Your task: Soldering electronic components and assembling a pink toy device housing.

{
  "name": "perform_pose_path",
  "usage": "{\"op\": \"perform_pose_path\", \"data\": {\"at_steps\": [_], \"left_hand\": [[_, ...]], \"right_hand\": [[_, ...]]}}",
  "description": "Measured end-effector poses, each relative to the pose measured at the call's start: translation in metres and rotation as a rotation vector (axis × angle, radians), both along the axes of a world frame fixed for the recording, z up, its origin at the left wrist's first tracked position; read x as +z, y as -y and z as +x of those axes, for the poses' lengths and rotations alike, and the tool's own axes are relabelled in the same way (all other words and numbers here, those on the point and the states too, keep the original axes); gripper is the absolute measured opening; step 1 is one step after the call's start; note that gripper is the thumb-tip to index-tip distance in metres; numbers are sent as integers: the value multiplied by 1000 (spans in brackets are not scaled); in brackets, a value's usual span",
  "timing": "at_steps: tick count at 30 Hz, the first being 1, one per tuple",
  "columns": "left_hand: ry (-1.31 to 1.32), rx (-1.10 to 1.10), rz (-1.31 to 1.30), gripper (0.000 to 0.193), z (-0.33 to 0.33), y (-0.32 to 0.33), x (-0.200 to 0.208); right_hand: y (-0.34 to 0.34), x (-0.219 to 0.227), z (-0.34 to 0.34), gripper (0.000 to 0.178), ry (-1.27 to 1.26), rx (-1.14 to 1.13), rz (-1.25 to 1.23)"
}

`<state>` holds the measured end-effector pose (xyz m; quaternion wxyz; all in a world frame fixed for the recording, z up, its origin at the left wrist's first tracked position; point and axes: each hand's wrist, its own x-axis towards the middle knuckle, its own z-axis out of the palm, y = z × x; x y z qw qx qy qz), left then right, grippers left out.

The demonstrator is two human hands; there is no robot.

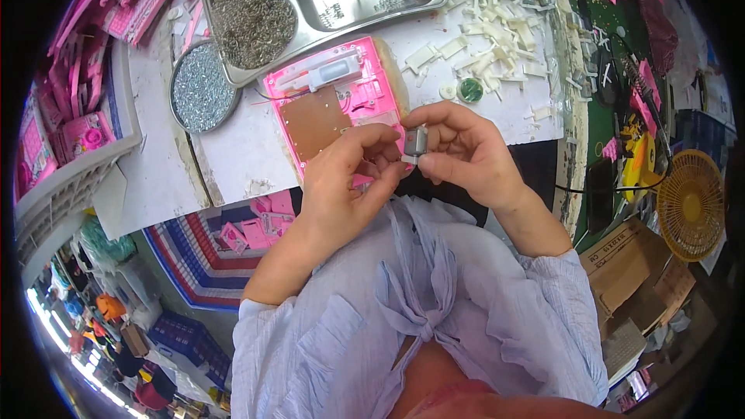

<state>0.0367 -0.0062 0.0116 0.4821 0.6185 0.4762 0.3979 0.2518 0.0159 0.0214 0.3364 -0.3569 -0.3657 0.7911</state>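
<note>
A pink plastic casing [382, 68] lies tilted on the table in front of me, its inside facing up. It carries a brown circuit board [314, 120] and a white part with a grey block [335, 71]. My right hand [466, 147] pinches a small grey metal-looking part [417, 142] between thumb and fingers, over the casing's near right corner. Close beside it, my left hand [345, 178] is closed over the near edge of the casing, thumb and fingertips together. Whatever its fingertips hold is hidden.
Beyond the casing stands a metal tray [310, 31] heaped with small metal pieces; left of it, a round dish [204, 85] of screws. White plastic parts [497, 43] and a green round piece [469, 90] lie at right. Pink casings fill a crate [124, 147] at far left.
</note>
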Motion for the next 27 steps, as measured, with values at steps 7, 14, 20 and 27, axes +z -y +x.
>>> {"op": "perform_pose_path", "data": {"at_steps": [7, 14, 20, 27], "left_hand": [[-5, -19, 0, 36, -6, -2, 0], [215, 42, -102, 35, -3, 2, -2], [-196, -44, 436, 29, -14, -5, -12], [-68, -13, 410, 28, -21, -9, -13]], "right_hand": [[-6, -7, -3, 44, 39, 64, 35], [2, -9, -5, 46, 379, 48, 424], [-15, -5, -12, 46, 477, -13, 649], [-19, -8, -13, 39, 539, -14, 1213]]}}
